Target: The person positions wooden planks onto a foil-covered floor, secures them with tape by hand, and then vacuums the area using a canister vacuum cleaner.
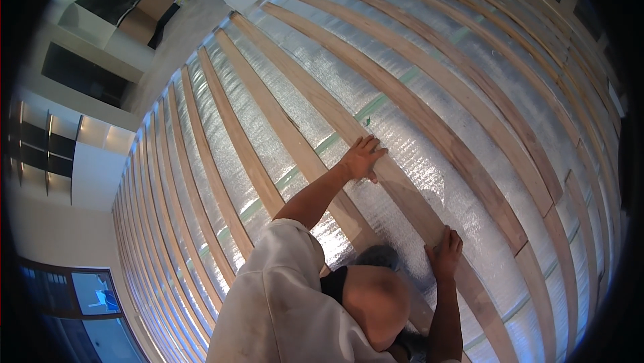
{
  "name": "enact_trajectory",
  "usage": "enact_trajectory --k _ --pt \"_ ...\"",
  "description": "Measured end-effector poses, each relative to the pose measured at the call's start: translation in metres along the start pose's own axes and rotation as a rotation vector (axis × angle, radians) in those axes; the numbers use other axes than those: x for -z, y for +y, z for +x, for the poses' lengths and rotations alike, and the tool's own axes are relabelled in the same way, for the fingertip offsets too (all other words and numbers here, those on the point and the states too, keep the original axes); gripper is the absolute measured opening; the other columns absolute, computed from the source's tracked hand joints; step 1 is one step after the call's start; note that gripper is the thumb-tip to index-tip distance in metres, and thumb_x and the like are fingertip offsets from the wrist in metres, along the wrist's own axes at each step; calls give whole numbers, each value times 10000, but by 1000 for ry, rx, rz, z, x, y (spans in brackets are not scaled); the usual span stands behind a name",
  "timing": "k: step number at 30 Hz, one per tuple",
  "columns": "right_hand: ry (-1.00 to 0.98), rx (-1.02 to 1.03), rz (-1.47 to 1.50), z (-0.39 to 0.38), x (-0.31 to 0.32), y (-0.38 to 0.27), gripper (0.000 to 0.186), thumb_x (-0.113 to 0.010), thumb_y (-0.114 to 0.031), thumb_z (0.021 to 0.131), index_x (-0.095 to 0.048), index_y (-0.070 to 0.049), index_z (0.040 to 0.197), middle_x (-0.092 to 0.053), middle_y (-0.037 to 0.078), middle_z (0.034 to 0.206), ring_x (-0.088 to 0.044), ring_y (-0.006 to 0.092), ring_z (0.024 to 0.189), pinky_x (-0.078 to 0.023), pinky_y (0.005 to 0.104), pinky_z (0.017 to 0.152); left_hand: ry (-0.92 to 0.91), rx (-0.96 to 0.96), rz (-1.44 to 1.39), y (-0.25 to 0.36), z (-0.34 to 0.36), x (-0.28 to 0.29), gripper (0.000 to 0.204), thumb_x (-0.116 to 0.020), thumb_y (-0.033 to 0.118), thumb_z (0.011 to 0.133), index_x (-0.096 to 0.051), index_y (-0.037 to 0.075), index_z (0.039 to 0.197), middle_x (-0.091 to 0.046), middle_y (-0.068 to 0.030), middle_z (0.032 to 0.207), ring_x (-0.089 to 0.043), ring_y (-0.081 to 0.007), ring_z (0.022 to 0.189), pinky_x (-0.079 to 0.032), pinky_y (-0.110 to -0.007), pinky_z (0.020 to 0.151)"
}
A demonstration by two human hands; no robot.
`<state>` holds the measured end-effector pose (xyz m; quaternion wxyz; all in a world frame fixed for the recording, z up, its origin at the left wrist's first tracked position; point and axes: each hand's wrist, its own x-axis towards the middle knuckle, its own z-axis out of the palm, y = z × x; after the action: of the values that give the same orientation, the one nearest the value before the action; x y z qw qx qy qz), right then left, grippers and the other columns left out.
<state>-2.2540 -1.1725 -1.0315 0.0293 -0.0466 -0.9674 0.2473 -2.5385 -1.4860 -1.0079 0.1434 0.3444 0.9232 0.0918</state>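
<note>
Working over silvery foil sheeting lined with wooden battens — touching one batten right of a bent knee, with left hand spread open on top, right hand half-curled across — impossible to tell whether gripping.

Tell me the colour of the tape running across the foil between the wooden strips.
The tape is pale green, seen best in the head view.
</note>
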Motion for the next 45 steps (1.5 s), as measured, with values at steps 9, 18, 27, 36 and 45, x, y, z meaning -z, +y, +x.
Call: enact_trajectory --k 9,18,27,36,45 --pt "22 13 -19 -5 -5 0 922 -854 -255 668 -390 -13 1428 -430 205 1346 -419 402 1223 -377 487 1047 -35 10 -12 -5 -4 -1 1020 -864 446 598 -409 159 1465 -312 -177 1528 -205 -374 1456 -146 -501 1209" --pt "-36 -20 -28 -1 -11 -4 882 -849 -270 683 -418 -17 1409 -465 189 1329 -426 393 1231 -378 480 1055 164 -90 2 -31 -7 -33 1031 -896 416 511 -486 138 1415 -406 -229 1450 -316 -404 1391 -219 -531 1164" --pt "-33 -87 -39 -1 -9 14 889 -853 -303 676 -423 -36 1407 -449 186 1349 -413 379 1260 -372 467 1072 61 -15 9 6 7 0 1036 -892 407 555 -428 181 1454 -317 -182 1523 -248 -401 1430 -213 -511 1182" --pt "-26 -85 14 -15 -4 11 887 -840 -242 690 -397 -17 1425 -424 190 1379 -387 390 1288 -359 464 1079 163 75 -35 3 -13 -35 1084 -865 444 577 -367 130 1488 -247 -243 1551 -245 -446 1419 -227 -468 1190" --pt "-7 -77 57 -8 -12 -13 869 -833 -234 702 -399 4 1416 -432 208 1374 -396 401 1286 -347 469 1093 76 93 11 -20 -21 -16 1053 -845 425 631 -337 122 1502 -240 -254 1553 -217 -435 1439 -206 -472 1194"
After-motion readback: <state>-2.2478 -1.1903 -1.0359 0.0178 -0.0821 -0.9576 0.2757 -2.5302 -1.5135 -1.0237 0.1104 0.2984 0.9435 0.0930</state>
